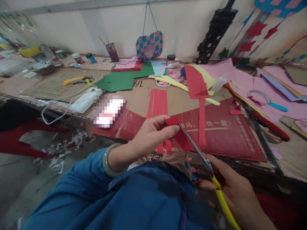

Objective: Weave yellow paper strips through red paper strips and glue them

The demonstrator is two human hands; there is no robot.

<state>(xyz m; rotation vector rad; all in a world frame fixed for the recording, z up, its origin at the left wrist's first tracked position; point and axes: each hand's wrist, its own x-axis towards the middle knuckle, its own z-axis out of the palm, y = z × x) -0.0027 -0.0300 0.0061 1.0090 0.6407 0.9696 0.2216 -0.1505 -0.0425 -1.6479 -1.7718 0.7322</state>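
Observation:
My left hand (159,129) pinches a piece of red paper (181,139) between thumb and fingers, just in front of the table edge. In my right hand (236,188) is a pair of scissors (200,151) with yellow on its handle. The blades point up and left, their tips at the red paper close to my left thumb. Beyond my left hand, several red paper strips (158,102) lie side by side on the cardboard. One longer red strip (202,124) lies to their right, below a wider red sheet (193,81).
A blurred-out phone-like object (110,111) and a white power bank (86,100) with a cable lie left. Behind are green paper (122,80), yellow-handled pliers (76,80) and a cup (112,52). A red-handled cutter (271,124) lies right. Paper scraps (62,150) litter the floor.

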